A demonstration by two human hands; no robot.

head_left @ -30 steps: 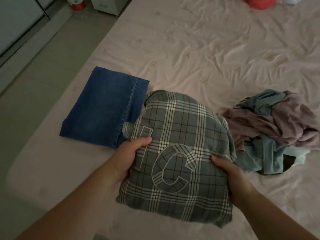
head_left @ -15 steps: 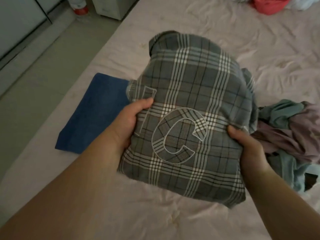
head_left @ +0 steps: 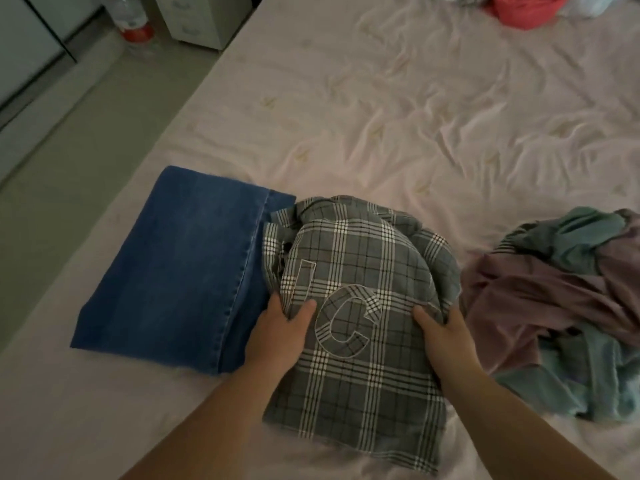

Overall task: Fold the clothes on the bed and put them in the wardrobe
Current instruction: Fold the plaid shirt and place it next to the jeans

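Head view first, from the biggest thing down:

**A:** What do we have? The bed (head_left: 398, 109) fills almost all the picture, with a wrinkled pale pink sheet. The wardrobe I cannot name with certainty; only pale furniture stands at the far left.

**B:** On the near left of the bed lie the folded jeans (head_left: 176, 271), flat and neat. At the right is a loose heap of unfolded clothes (head_left: 568, 306), teal and mauve mixed together. Between them rests the plaid shirt (head_left: 360, 306), folded into a bundle, its left edge touching or overlapping the jeans.

**A:** And the hands?

**B:** The left hand (head_left: 277, 337) grips the left side of the shirt, thumb on top and fingers tucked below. The right hand (head_left: 446, 341) pinches the right side in the same way. Both are closed around the cloth.

**A:** So what could go wrong?

**B:** I think the bundle is bulging at the far end, not flat. If it is lifted by the sides only, the inner layers may slide out and the fold would open. Also the jeans could be dragged along, because the edges meet. And the loose heap is just beside the right hand, so a sleeve might catch.
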